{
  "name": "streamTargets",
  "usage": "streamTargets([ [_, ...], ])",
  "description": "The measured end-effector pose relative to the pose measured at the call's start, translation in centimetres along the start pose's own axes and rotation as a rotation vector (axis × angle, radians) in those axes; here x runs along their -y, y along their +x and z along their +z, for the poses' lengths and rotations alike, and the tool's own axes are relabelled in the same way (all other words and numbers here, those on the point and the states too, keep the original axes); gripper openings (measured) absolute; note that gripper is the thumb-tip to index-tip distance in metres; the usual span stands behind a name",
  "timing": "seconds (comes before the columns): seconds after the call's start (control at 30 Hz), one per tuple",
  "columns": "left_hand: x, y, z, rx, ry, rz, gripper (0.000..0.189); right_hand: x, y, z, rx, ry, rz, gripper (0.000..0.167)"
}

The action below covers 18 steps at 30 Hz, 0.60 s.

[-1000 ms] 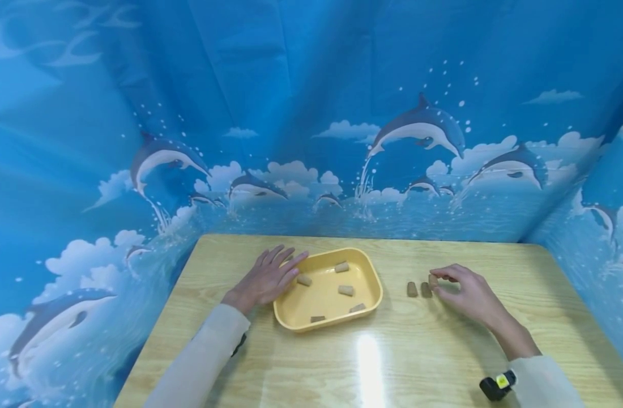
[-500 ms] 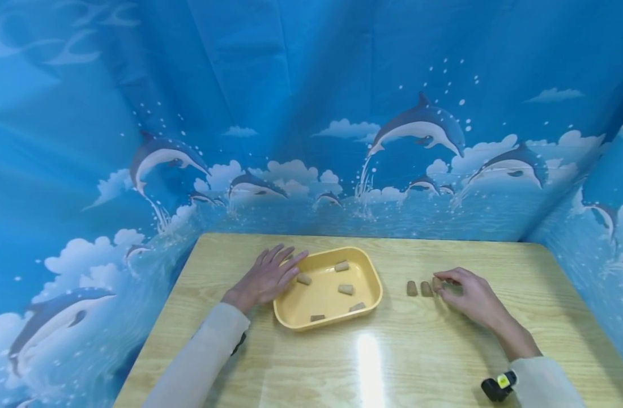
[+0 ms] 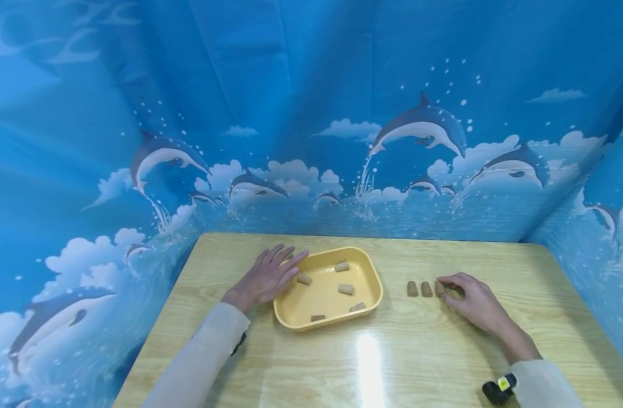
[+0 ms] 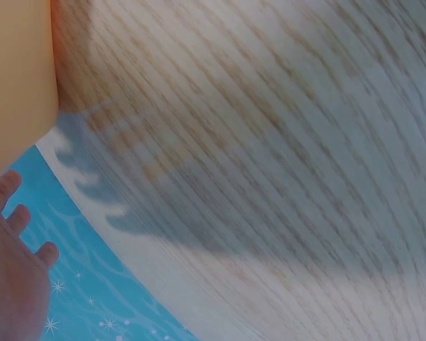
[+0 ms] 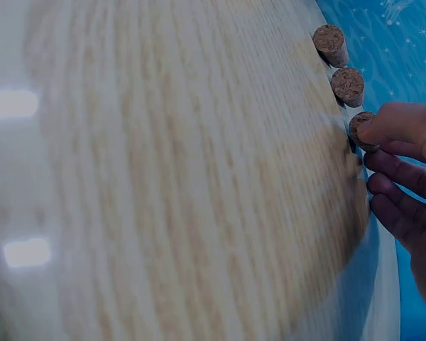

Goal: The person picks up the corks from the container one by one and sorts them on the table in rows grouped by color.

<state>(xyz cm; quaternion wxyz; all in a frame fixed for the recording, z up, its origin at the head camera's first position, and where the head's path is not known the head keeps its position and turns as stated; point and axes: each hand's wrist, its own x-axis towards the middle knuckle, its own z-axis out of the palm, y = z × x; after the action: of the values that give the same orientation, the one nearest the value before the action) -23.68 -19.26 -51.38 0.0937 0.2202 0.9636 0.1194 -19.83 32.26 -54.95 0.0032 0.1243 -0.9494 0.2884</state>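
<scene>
My right hand (image 3: 472,301) pinches a cork stopper (image 5: 361,128) between thumb and fingers, upright at the right end of a short row. Two more corks stand to its left: a middle cork (image 3: 426,289) and an outer cork (image 3: 412,289), with small gaps between them. My left hand (image 3: 264,277) rests with spread, fairly straight fingers on the left rim of a yellow tray (image 3: 311,309). Several corks lie on their sides in the tray, among them one near its centre (image 3: 345,289). In the left wrist view only part of the left hand (image 4: 14,263) shows, beside the tray's wall.
The wood-grain table (image 3: 311,368) carries the tray and the row of corks. A blue curtain (image 3: 301,113) printed with dolphins hangs right behind the table's far edge and at both sides.
The right hand has moved slightly right and toward me with its cork, from beside the middle cork to the row's right end. The left hand and tray have stayed put.
</scene>
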Motion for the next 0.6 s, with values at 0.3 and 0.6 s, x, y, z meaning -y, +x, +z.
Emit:
streamTargets([
  [0.3, -0.02, -0.02, -0.02, -0.002, -0.005, 0.004, 0.058, -0.34, 0.15, 0.1, 0.005, -0.01, -0.003, 0.041],
  [0.6, 0.06, 0.05, 0.16, -0.004, -0.008, -0.001, 0.057, -0.17, 0.13, 0.11, 0.006, -0.01, -0.007, 0.042],
])
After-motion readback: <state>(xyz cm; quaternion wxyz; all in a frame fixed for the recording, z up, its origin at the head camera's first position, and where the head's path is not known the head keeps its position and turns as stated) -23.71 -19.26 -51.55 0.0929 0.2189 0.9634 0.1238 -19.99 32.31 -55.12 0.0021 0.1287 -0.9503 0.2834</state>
